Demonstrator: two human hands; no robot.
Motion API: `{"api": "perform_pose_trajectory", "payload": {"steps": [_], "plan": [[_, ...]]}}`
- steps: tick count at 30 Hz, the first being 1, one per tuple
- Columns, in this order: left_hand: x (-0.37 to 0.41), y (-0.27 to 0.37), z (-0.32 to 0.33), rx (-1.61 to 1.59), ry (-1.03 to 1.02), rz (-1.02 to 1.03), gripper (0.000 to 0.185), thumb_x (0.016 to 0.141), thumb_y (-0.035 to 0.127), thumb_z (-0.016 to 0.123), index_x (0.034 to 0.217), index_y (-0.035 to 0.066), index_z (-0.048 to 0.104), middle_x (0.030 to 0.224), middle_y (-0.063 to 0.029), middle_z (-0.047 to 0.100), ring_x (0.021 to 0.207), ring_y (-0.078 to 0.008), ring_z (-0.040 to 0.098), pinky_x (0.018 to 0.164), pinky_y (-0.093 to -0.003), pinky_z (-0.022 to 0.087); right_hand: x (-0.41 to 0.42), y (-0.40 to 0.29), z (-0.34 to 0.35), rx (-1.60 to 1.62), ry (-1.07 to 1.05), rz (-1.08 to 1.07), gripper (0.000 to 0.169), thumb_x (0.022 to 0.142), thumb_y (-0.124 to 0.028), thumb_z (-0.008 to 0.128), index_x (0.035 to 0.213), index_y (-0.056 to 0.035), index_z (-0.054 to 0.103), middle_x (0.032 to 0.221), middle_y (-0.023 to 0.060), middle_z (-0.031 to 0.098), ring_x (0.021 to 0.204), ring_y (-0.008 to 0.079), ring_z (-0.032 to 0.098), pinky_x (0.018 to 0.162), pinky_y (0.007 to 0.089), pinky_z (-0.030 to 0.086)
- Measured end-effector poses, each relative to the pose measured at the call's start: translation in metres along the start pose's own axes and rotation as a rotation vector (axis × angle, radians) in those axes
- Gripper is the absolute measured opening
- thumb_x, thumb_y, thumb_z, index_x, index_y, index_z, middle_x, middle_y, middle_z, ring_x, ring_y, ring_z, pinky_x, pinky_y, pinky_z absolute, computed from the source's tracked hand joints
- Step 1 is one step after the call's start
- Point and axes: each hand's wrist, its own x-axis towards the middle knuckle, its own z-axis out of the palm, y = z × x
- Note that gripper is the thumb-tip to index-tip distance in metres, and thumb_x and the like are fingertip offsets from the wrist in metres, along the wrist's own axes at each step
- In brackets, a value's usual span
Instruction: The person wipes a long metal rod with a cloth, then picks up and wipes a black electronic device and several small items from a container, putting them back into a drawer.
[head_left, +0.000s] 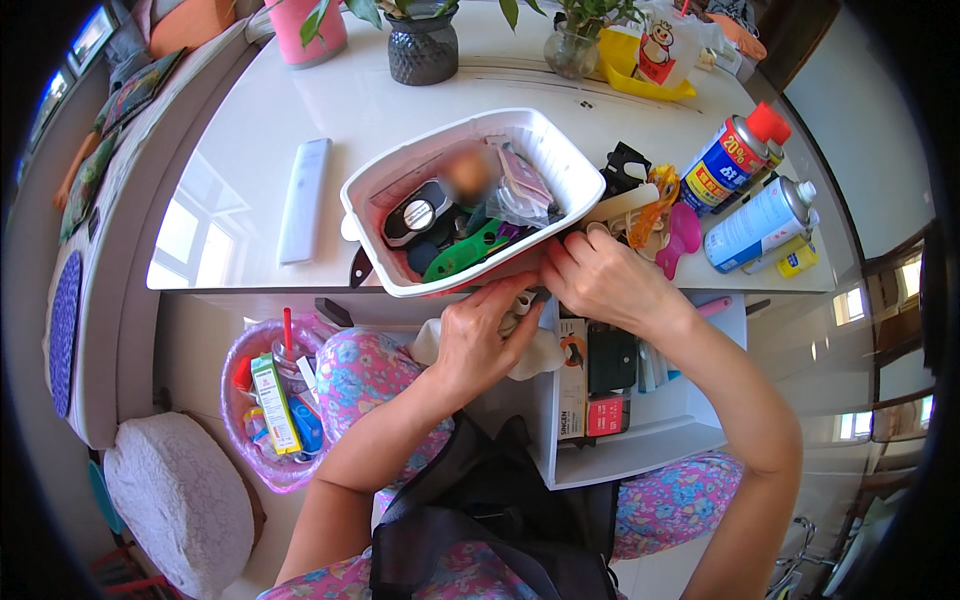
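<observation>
My left hand (480, 337) is curled around a small pale item (523, 304) just off the table's front edge. A cream, soft-looking item (544, 356) shows below and behind that hand; its kind is unclear. My right hand (600, 277) meets the left at the fingertips, its fingers bent and pinched near a dark bit under the bin's rim. Whatever lies between those fingers is hidden. Right above both hands, a white plastic bin (469, 124) holds a green plastic-handled tool (465, 251), a black-and-silver device (416, 214) and clear plastic packets (521, 202).
Below my right forearm an open drawer (637, 457) holds boxes and a dark case (611, 358). Spray cans (724, 165) and a pink scoop (681, 231) crowd the table's right. A long white case (305, 201) lies left. The lined waste bin (232, 420) stands by my knee.
</observation>
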Motion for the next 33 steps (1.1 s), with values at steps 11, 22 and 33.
{"api": "perform_pose_trajectory", "payload": {"steps": [11,22,33], "plan": [[-0.001,-0.002,-0.002,-0.013,-0.019,0.014,0.031,0.077,0.007,0.073,0.107,0.002,0.065,0.090,-0.0160,0.068,0.080,-0.0321,0.068,0.072,-0.0360,0.054,0.000,0.012,0.003,0.075,0.112,-0.053,0.007,0.076,-0.015,0.059,0.081,-0.0109,0.056,0.072,0.0012,0.056,0.068,0.0155,0.054,0.060,0.0276,0.042],[-0.001,-0.002,-0.002,-0.044,-0.004,0.061,0.032,0.077,0.004,0.072,0.108,0.002,0.066,0.089,-0.0148,0.068,0.078,-0.0315,0.068,0.069,-0.0362,0.054,-0.018,0.021,-0.004,0.243,0.205,0.108,0.024,0.073,-0.010,0.064,0.097,-0.0050,0.062,0.095,0.0072,0.062,0.070,0.0195,0.056,0.061,0.0304,0.048],[-0.002,0.001,0.001,-0.056,0.018,0.107,0.033,0.077,0.005,0.073,0.109,0.003,0.066,0.087,-0.0144,0.068,0.074,-0.0301,0.067,0.065,-0.0361,0.054,-0.041,0.041,-0.045,0.159,0.367,0.319,0.028,0.078,-0.008,0.068,0.105,-0.0002,0.063,0.111,0.0119,0.064,0.078,0.0233,0.061,0.063,0.0333,0.052]]}}
